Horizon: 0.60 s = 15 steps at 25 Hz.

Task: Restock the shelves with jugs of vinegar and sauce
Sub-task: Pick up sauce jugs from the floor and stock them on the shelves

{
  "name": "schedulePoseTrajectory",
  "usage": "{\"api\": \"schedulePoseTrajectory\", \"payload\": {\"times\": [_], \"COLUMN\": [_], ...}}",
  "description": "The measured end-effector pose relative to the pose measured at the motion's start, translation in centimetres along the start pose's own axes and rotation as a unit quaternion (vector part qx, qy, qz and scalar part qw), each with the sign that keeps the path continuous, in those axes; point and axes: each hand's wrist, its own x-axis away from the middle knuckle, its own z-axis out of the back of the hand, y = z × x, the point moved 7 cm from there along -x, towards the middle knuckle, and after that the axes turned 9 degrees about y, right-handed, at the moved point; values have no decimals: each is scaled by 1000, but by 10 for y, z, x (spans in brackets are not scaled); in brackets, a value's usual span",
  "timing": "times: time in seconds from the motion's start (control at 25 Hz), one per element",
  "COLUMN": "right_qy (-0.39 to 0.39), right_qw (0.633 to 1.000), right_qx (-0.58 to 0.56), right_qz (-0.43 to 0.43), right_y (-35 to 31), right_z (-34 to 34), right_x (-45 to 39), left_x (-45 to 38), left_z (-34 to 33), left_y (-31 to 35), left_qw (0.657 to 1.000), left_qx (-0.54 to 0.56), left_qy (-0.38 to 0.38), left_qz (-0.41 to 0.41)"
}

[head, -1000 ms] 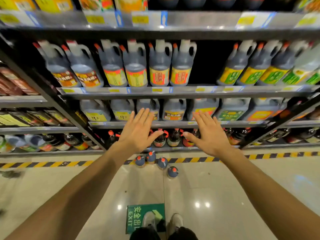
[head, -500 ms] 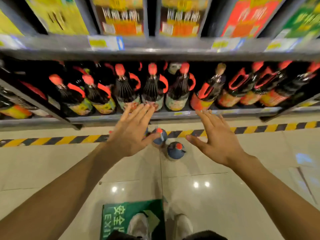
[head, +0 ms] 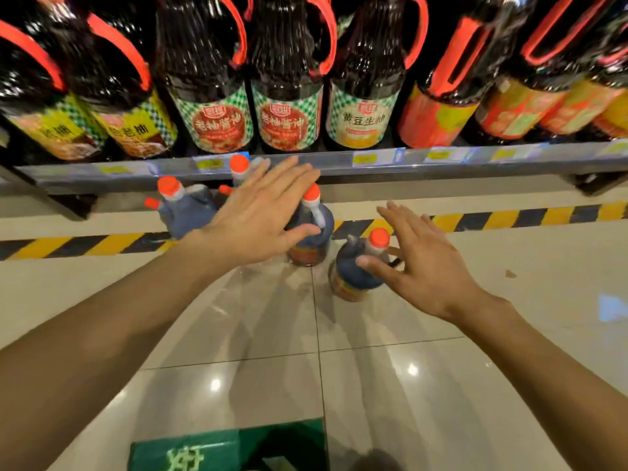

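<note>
Jugs of vinegar and sauce are standing on the tiled floor right in front of the bottom shelf, four that I can make out, all with orange caps. The left hand is hovering over the middle jug, its fingers straight and spread, gripping nothing. The right hand is reaching toward the nearest jug, also spread wide and holding nothing, though I cannot tell if its thumb is touching the jug's shoulder.

The jugs are crowding each other, so a careless sweep of either hand risks knocking one over, and the two further back, the left jug and the rear jug, are sitting close enough to topple in turn. The glossy tiles look slippery for a fallen jug.

Each jug looks filled with dark liquid under a sealed cap. On the shelf above, tall dark bottles with red handles are packing the row tightly, seemingly leaving little room.
</note>
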Motion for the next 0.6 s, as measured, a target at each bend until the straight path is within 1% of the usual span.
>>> {"api": "schedulePoseTrajectory", "payload": {"times": [0.08,0.2,0.28,0.44,0.52,0.6], "right_qy": [-2,-8,-4,12,-2,-20], "right_qw": [999,986,974,969,971,972], "right_qx": [-32,-151,-208,-234,-230,-231], "right_qz": [-18,-65,-84,-74,-62,-42], "right_y": [1,1,0,-3,-7,-13], "right_z": [-4,-9,-10,-9,-6,-6], "right_x": [3,5,5,4,6,8], "left_x": [-7,-15,-16,-7,5,17], "left_z": [0,6,9,10,11,13], "left_y": [2,5,7,10,13,15], "left_qw": [999,995,992,985,978,975], "left_qx": [46,98,120,152,186,198], "left_qy": [-6,23,29,11,29,44], "left_qz": [4,18,32,75,92,94]}}
